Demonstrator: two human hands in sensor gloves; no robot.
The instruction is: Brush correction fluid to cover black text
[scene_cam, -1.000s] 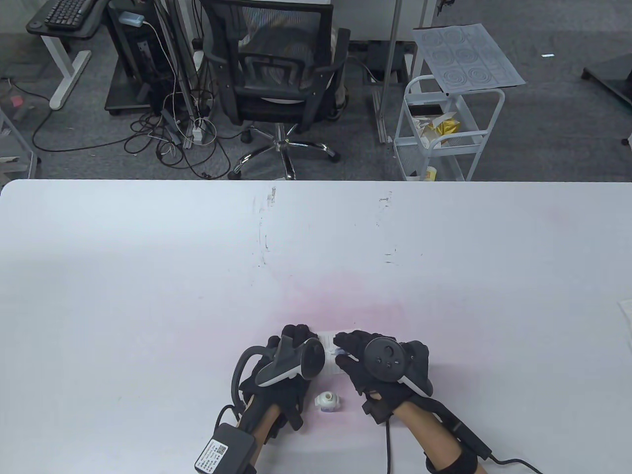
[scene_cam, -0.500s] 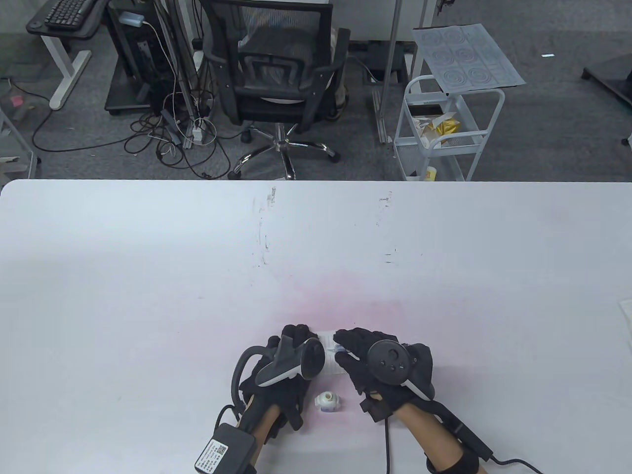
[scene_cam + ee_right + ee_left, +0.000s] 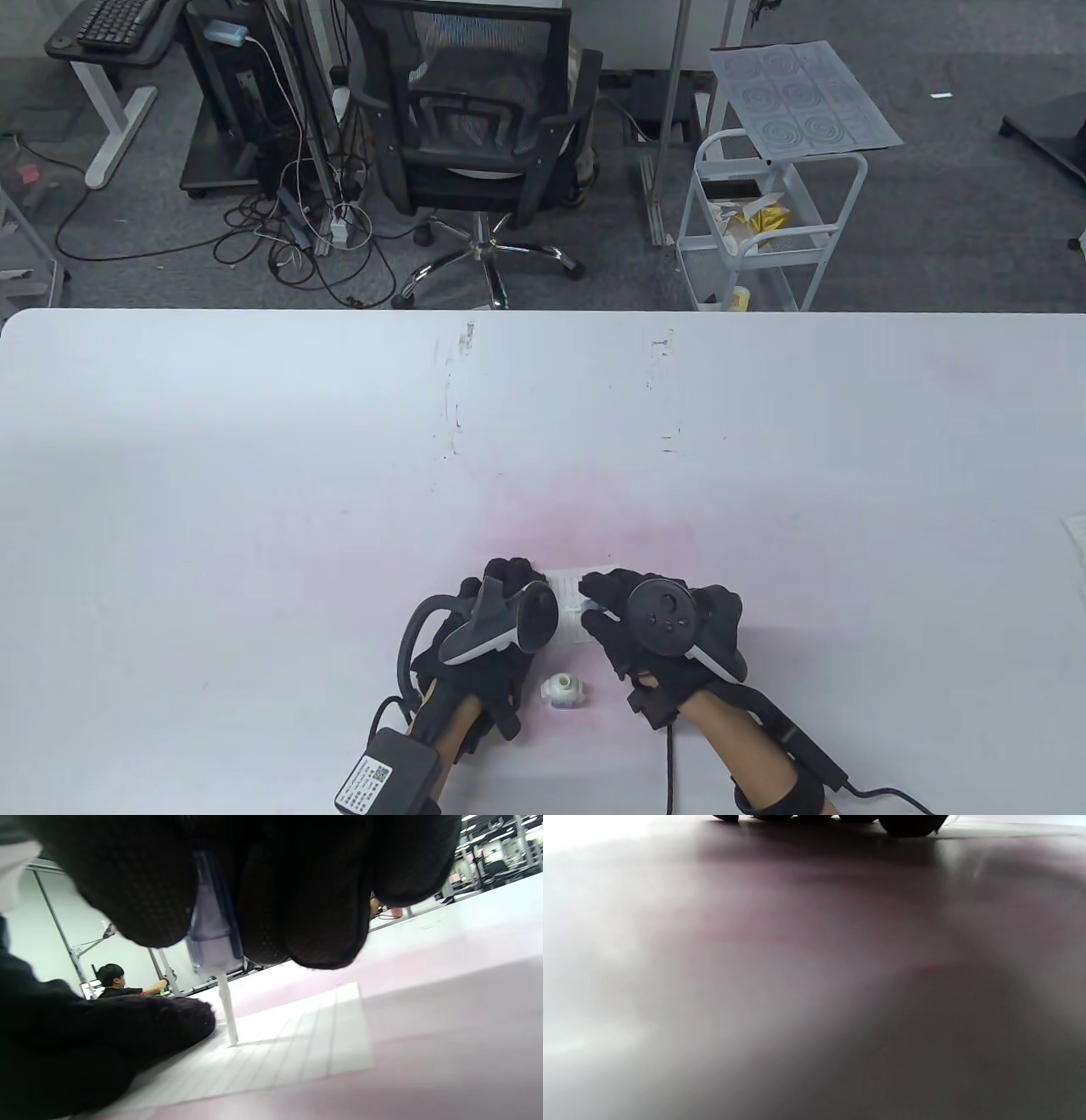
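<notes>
A small lined paper slip (image 3: 570, 604) lies on the white table between my hands. My left hand (image 3: 496, 594) rests flat on the slip's left part; its fingertips (image 3: 908, 823) show at the top of the left wrist view. My right hand (image 3: 602, 607) pinches the correction fluid brush cap (image 3: 210, 929), and the white brush stem (image 3: 227, 1012) touches the paper slip (image 3: 297, 1043). The open correction fluid bottle (image 3: 561, 690) stands on the table just in front of the slip. The black text is hidden from view.
The white table (image 3: 254, 475) has scuff marks and a pink stain (image 3: 585, 509) around the slip. Behind the table stand an office chair (image 3: 475, 144) and a white cart (image 3: 764, 229). Cables run from both wrists.
My right hand has shifted slightly right and toward me with the brush. The left hand and the bottle have not moved.
</notes>
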